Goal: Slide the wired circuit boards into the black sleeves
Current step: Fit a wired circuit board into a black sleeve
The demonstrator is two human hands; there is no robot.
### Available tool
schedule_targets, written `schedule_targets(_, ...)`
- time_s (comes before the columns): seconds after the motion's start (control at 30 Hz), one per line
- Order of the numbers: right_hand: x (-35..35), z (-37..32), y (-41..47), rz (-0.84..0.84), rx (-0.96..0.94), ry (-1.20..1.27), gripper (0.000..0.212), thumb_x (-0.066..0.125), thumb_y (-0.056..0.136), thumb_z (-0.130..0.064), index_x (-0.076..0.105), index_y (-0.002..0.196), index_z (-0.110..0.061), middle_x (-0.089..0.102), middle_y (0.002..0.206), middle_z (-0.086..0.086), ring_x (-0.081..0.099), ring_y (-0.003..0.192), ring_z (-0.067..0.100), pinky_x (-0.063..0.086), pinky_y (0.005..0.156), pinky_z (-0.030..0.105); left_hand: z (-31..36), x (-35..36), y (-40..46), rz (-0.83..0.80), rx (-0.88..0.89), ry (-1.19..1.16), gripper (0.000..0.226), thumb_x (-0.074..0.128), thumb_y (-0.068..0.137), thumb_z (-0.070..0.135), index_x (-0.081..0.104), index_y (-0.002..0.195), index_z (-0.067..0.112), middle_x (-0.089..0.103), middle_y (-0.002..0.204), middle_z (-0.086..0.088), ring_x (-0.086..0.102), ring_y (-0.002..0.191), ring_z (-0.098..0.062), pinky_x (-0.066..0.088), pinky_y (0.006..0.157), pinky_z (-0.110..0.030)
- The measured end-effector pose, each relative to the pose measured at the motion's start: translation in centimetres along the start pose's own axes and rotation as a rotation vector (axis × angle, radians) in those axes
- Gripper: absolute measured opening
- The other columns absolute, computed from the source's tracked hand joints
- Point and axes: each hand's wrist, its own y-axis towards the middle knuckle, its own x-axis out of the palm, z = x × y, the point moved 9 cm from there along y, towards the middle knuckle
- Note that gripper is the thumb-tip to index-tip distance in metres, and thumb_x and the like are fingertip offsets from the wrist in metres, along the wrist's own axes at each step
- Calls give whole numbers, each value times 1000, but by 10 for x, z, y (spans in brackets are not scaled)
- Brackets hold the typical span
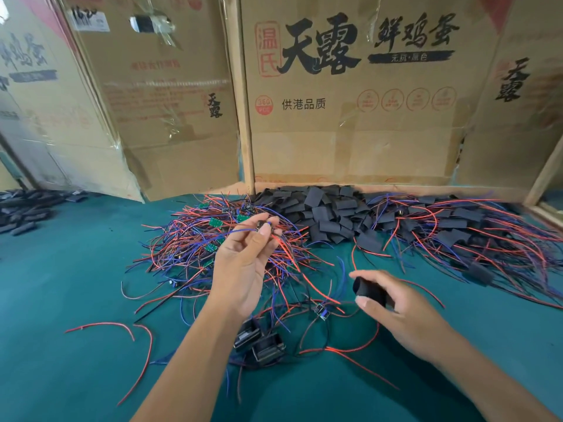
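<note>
Head view. Left hand (243, 263) is raised over the tangle of red and blue wires (213, 248), pinching a small wired circuit board (262, 226) between thumb and fingertips; its leads trail down toward the pile. Right hand (396, 309) is lower and to the right, just above the green bench (61, 300), gripping one black sleeve (367, 289) with thumb and fingers curled round it, open mouth turned left toward the board. Board and sleeve are well apart. Heap of empty black sleeves (329, 211) lies at the back against the cardboard boxes (350, 102); a few sleeved pieces (262, 342) lie near the left forearm.

Judgement: step in hand is the insertion. Keep the sleeve mouth rounded, not pinched flat; line the board's narrow end with it; feed wires clear so none fold under the board; push straight, without twisting.
</note>
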Motion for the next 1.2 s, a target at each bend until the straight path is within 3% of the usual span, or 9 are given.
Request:
schedule_targets(0.17, 22, -15, -6, -75, -39, 119, 28, 65, 92, -24, 60, 118, -35, 65, 115, -23, 59, 111, -1, 43, 95, 17, -1, -1, 0, -15, 9, -41, 21, 64, 84, 7, 68, 104, 6, 74, 106, -9, 69, 86, -14, 56, 77, -20)
schedule_targets(0.37, 25, -24, -9, -114, -53, 213, 30, 64, 93, -20, 60, 121, -32, 66, 119, -17, 59, 114, 3, 41, 94, 14, -2, -4, 1, -2, 7, -50, 20, 66, 83, 8, 70, 103, 7, 74, 106, -10, 70, 85, -15, 56, 76, -19)
schedule_targets(0.57, 9, -34, -12, -29, -145, -23, 33, 68, 88, -32, 60, 119, -40, 61, 115, -30, 56, 108, -4, 38, 87, 7, -3, -6, 4, 12, 15, -19, 21, 67, 82, 8, 69, 103, 6, 74, 104, -10, 69, 86, -16, 55, 76, -20)
schedule_targets(0.83, 10, -38, -15, -27, -221, -216, 37, 66, 89, -36, 59, 125, -31, 59, 114, -23, 52, 106, -6, 36, 90, 8, -2, -7, 2, 37, 30, 25, 25, 66, 81, 9, 66, 106, 6, 75, 100, -7, 70, 84, -12, 55, 76, -19)
schedule_targets(1.03, 17, -46, -18, 2, -219, -241, 40, 65, 86, -43, 62, 123, -29, 62, 109, -20, 54, 101, -1, 40, 89, 17, -4, -4, 0, 44, 47, 41, 25, 67, 81, 10, 67, 105, 7, 75, 102, -8, 68, 86, -15, 55, 77, -20)
schedule_targets(1.2, 28, -45, -19, -20, -177, -211, 39, 66, 84, -49, 58, 120, -36, 62, 111, -25, 54, 104, -3, 38, 91, 13, -4, 0, -2, 26, 67, 17, 23, 67, 83, 9, 67, 105, 6, 74, 103, -9, 68, 82, -14, 55, 75, -20)
